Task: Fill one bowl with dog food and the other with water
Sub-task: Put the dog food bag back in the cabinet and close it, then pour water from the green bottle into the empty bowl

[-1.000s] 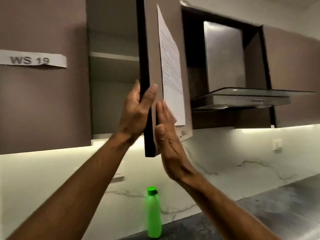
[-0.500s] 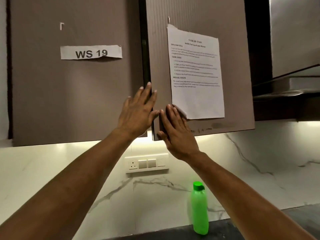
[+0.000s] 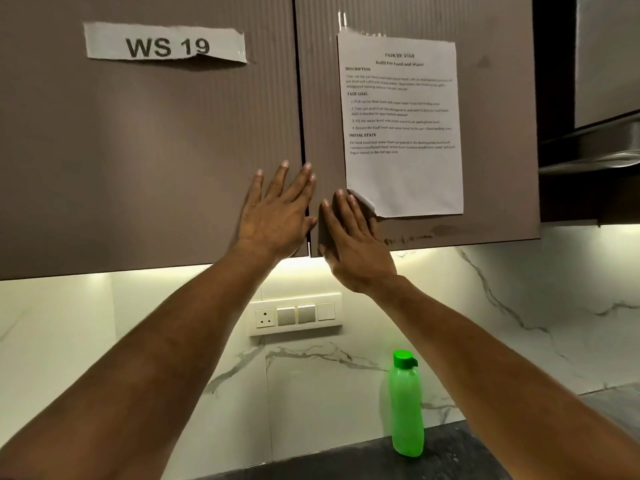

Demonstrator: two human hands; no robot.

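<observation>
One green bottle (image 3: 407, 407), two cabinet doors (image 3: 415, 15), two flat hands (image 3: 277, 216)

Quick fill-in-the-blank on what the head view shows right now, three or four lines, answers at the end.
1. The label on the left cabinet door reads WS ____.
2. The bottle on the counter is ____ in colour.
3. The right hand presses the door bearing the printed ____.
4. The left hand lies with its fingers ____.

Missing words: 19; green; sheet; straight

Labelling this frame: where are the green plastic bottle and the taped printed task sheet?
green plastic bottle (image 3: 407, 410), head view, mid body.
taped printed task sheet (image 3: 405, 174), head view, blank lower part.
</observation>
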